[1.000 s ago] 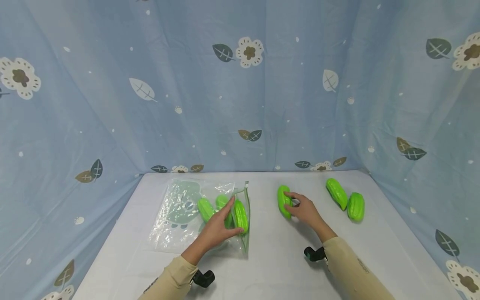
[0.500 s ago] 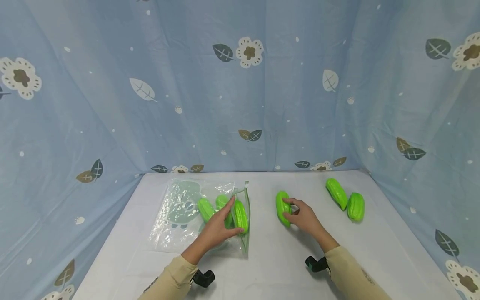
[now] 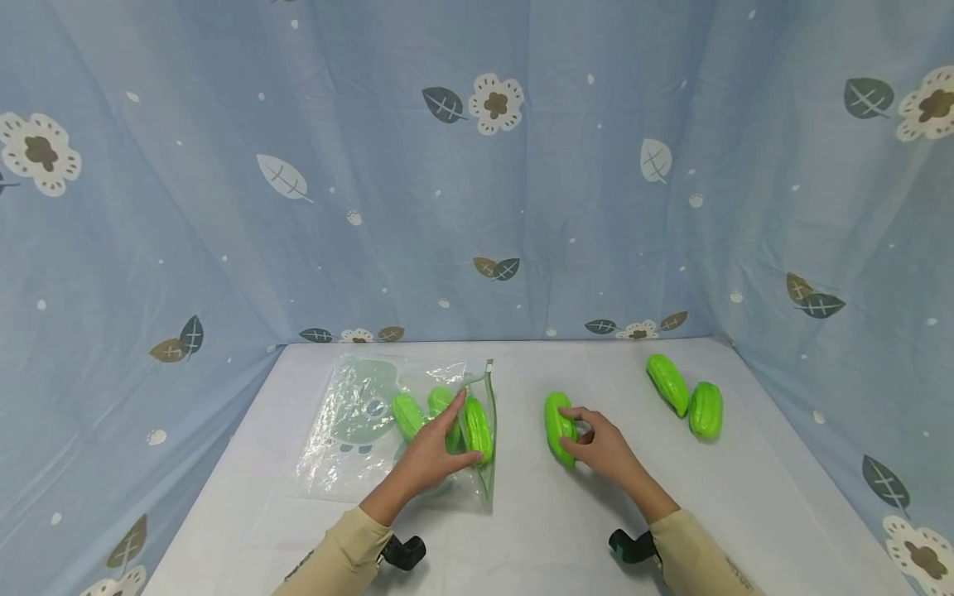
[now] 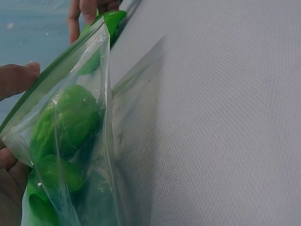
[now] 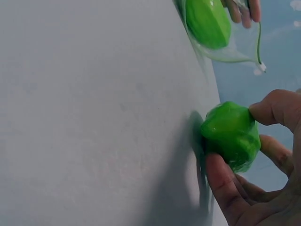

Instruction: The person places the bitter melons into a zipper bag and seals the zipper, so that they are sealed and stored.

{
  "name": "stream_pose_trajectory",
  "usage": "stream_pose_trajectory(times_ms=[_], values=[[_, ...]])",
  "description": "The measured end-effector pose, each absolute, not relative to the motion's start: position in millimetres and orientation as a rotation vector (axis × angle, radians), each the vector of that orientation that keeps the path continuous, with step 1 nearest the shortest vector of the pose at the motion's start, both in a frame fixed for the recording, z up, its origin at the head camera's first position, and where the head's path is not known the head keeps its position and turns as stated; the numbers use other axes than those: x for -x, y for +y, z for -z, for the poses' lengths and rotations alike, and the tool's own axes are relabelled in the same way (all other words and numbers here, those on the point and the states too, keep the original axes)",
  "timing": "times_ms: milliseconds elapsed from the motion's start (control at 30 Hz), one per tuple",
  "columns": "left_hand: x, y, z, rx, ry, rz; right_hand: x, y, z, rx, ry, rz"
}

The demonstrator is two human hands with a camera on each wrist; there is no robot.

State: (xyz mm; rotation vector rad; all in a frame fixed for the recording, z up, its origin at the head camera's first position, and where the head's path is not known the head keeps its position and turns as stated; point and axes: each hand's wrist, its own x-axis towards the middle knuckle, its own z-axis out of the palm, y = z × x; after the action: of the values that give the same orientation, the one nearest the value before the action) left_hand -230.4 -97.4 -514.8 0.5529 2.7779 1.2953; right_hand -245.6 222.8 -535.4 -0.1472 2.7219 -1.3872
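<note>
Green, ridged, elongated gourd (image 3: pixel 556 429) pinched in the right hand (image 3: pixel 602 449)! Left hand (image 3: pixel 430 454), fingers spread apart, should hold the green-edged clear plastic bag (image 3: pixel 358 422) wide at its mouth.

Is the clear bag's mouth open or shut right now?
Open: in the head view, the mouth of the bag gapes, its green edges apart, with the left hand spread beside it.
</note>
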Motion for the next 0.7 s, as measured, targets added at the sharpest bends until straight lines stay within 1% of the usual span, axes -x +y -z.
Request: stream_pose_trajectory(times_ms=[700], values=[[229.8, -98.1, 514.9, -0.55, 2.787, -1.283, 234.1, 217.5, 539.9, 0.139, 2.747, 1.393]])
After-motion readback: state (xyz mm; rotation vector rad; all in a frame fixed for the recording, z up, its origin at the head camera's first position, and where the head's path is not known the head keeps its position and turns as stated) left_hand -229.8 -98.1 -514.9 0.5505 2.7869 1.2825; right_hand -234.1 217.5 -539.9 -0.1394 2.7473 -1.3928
